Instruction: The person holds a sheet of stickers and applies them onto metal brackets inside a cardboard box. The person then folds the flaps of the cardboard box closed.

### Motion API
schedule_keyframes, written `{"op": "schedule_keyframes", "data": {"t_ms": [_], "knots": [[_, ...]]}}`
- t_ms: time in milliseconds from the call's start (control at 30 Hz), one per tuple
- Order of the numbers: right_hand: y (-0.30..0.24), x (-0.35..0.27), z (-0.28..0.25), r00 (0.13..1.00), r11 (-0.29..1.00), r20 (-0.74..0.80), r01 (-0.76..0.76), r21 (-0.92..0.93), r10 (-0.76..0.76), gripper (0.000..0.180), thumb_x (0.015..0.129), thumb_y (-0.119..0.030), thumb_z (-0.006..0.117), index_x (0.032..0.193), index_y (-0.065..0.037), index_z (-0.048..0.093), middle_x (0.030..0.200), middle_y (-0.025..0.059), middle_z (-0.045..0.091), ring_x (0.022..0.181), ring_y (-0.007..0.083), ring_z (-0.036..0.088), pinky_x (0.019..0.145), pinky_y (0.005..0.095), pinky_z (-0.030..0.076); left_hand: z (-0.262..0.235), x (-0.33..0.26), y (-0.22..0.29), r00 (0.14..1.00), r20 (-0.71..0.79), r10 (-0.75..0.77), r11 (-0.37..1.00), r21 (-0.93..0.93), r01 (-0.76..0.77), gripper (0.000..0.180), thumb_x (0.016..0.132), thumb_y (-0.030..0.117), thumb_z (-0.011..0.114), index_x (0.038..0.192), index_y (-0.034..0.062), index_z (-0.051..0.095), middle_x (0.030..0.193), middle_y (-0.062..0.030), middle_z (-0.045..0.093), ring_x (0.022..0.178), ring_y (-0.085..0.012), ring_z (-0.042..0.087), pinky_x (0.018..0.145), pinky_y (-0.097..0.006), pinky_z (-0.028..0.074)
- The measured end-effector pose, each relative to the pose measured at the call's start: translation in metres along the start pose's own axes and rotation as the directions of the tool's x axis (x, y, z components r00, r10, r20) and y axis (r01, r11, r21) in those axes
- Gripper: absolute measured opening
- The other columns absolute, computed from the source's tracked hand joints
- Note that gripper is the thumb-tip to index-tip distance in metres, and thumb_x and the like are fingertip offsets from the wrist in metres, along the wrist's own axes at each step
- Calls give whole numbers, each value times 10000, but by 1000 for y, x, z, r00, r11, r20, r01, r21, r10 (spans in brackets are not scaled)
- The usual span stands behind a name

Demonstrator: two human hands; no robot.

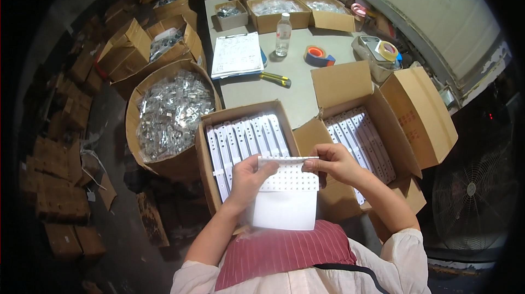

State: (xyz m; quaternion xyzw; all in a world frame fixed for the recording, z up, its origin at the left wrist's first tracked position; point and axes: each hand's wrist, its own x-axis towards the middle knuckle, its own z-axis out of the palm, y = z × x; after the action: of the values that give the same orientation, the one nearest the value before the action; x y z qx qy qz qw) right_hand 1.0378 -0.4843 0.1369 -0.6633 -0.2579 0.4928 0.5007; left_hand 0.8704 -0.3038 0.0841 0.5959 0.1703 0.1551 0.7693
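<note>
Between my two hands is a white sheet of stickers (288, 180) with rows of small dark marks on its upper part and a blank lower part. My left hand (249, 180) pinches its left edge, thumb on top. At the top right corner, the thumb and fingers of my right hand (334, 164) are closed on the sheet. Just beyond it stands an open cardboard box (280, 109) packed with white slotted strips (244, 136). A second open box (402, 140) on the right holds more such strips (372, 146).
A large carton of small bagged parts (178, 113) stands at the left. On the table lie a clipboard with papers (236, 55), a yellow cutter knife (275, 78) and a tape roll (316, 54), near a water bottle (283, 36). A fan (470, 190) is at right.
</note>
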Motion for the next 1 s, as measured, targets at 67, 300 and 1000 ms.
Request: {"op": "schedule_keyframes", "data": {"t_ms": [67, 300, 1000], "knots": [[20, 6, -7, 992, 985, -17, 120, -125, -123, 180, 891, -126, 721, 923, 16, 615, 739, 75, 657, 670, 141, 642, 606, 301, 519, 2, 0, -1, 1000, 6, -3, 1000, -19, 3, 191, 918, 167, 726, 920, -18, 676, 815, -46, 689, 733, -67, 605, 644, -219, 485], [7, 1, -9, 822, 496, 112, 439, -749, -559, 208, 839, -56, 715, 1002, -11, 595, 930, 128, 620, 860, 283, 626, 747, 368, 505, -3, -1, -14, 991, 30, 133, 928, 348, -135, 124, 902, 113, 728, 935, 2, 682, 791, -29, 694, 727, -65, 605, 648, -221, 485], [20, -1, 17, 694, -58, 255, 294, -954, -673, 192, 742, -62, 635, 916, -20, 565, 858, 120, 577, 815, 262, 611, 719, 341, 526, -4, 1, -13, 998, -18, -65, 998, -21, 64, 181, 902, 135, 719, 965, -32, 687, 862, -68, 701, 748, -96, 636, 672, -231, 515]]}}
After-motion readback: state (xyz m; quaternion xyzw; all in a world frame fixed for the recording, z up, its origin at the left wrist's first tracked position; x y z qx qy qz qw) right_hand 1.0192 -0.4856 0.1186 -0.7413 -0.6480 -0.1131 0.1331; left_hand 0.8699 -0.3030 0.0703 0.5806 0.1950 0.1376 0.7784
